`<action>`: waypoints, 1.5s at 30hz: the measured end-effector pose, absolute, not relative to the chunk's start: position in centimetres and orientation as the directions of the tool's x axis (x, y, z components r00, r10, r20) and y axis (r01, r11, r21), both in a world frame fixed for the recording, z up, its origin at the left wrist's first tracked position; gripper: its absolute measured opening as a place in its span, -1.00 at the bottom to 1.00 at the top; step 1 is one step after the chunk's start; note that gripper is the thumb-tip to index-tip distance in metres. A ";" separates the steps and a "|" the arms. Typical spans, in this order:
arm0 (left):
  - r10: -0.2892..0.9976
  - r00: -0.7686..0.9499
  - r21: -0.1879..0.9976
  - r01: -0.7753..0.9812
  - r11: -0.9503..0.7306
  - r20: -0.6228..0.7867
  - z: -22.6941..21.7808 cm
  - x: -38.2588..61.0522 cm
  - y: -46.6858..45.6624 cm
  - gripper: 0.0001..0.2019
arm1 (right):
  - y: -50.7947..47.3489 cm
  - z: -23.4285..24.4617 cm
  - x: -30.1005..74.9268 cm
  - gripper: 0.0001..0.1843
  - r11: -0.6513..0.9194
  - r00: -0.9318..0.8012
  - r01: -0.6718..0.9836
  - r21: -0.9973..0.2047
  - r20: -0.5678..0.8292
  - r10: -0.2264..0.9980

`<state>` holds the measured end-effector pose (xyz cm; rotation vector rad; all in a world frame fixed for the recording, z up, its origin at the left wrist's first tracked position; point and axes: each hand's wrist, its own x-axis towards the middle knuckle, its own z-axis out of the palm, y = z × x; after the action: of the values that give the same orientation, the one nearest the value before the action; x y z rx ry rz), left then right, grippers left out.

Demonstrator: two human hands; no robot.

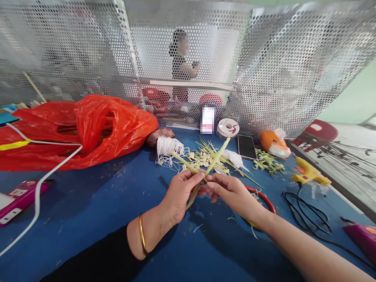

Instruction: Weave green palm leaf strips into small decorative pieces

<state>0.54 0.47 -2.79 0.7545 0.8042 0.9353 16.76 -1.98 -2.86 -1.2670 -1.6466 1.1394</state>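
Note:
My left hand (185,190) pinches pale green plant strips (217,157) between thumb and forefinger. Two of them cross just above the fingertips, and a browner end hangs below the palm. My right hand (225,190) is closed at the crossing, its thumb and fingers pressed together on the strips' lower part; exactly what lies between those fingertips is partly hidden. Beyond the hands lies a pile of pale plant scraps (202,159). A spool of white string (169,147) with loose loops stands left of that pile. A red ring-shaped thing (268,201) shows partly behind my right forearm.
A red plastic bag (123,121) fills the back left. At right are a yellow glue gun (310,172) with a black cable, an orange tissue pack (273,143), green scraps (268,161) and a phone (246,147). A ribbon roll (228,127) stands by the perforated screen (273,70). One person is behind it.

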 end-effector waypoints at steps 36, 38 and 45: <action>0.637 0.643 0.887 0.155 0.434 -0.424 -2.6 1.1 -2.2 -0.83 | -3.1 -1.6 16.5 -0.71 0.159 -0.038 0.386 -0.909 0.156 0.987; 0.617 0.658 0.880 0.159 0.447 -0.432 -2.6 1.1 -2.2 -0.84 | -3.2 -1.8 16.2 -0.71 0.217 -0.033 0.414 -0.884 0.223 0.974; 0.694 0.589 0.891 0.107 0.441 -0.414 -3.0 1.5 -2.1 -0.85 | -2.9 -1.8 16.6 -0.74 0.375 -0.106 0.510 -0.774 0.375 0.921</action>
<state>1.47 -2.05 -3.00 1.0741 0.8945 0.4320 16.62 -2.90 -1.76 -1.2620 -1.7556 0.5865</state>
